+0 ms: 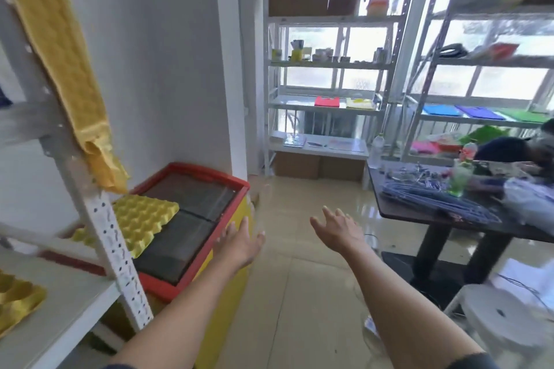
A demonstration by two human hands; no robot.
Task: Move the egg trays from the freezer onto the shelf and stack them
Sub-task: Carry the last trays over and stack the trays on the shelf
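Observation:
A yellow egg tray [141, 219] lies on the dark glass lid of the red-rimmed chest freezer [207, 172] at the left. Another yellow egg tray [18, 298] rests on the white shelf [69, 305] at the lower left, partly cut off by the frame edge. My left hand [239, 241] is open, palm down, at the freezer's right front edge, to the right of the tray on the lid and apart from it. Over the floor further right, my right hand [340, 231] is open with fingers spread and holds nothing.
A perforated white shelf post [117, 252] slants between me and the freezer. Yellow padded material [60, 63] hangs above it. At the right stand a dark table [419, 213] with cables and clutter, a seated person [515, 150] behind it and a white stool [506, 320]. Metal racks [326, 63] line the windows.

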